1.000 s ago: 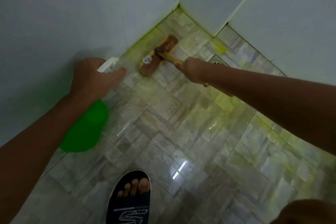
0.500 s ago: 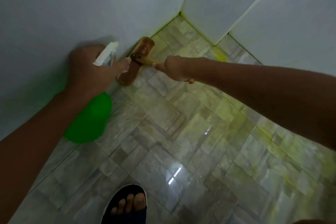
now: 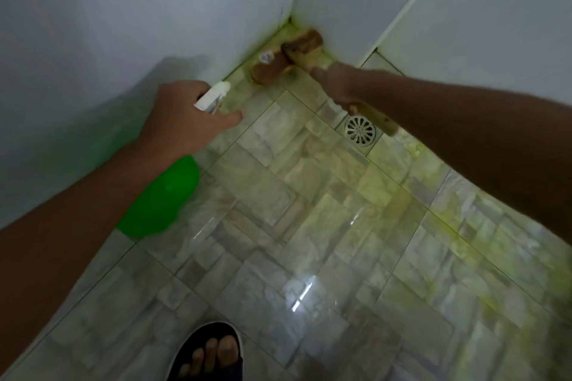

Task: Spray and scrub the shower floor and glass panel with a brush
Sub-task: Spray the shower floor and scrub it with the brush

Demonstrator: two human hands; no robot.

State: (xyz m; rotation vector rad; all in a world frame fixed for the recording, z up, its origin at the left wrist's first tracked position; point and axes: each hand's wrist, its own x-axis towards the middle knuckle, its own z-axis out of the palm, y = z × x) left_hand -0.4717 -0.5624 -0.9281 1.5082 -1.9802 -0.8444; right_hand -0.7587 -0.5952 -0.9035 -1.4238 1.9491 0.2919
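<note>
Shower floor of glossy grey-beige stone-pattern tiles (image 3: 263,195), laid in offset blocks with thin grout lines, wet and reflecting a bright streak of light near the lower centre; yellow-green liquid tints the tiles toward the far corner, along the foot of the walls and across the right side. Plain pale grey-white walls (image 3: 108,25) meet in a corner at the upper centre, and a further pale panel with a light vertical edge strip (image 3: 411,3) stands to the right. A round metal floor drain with radial slots (image 3: 360,130) is set in a tile just below the right forearm. The wooden scrubbing brush with a long wooden handle (image 3: 288,57) lies with its head on the floor in the far corner, close against the foot of the wall, a small label visible on its back. The right hand (image 3: 340,83) holds the handle, fingers closed around it, the handle's end projecting beneath the forearm beside the drain. The left hand (image 3: 182,120) grips the neck of a bright green plastic spray bottle with a white trigger nozzle (image 3: 161,198), fingers wrapped round it, nozzle directed toward the corner; the contents cannot be seen through the green body. A foot in a dark open-toed slide sandal (image 3: 207,353) stands at the lower edge.
</note>
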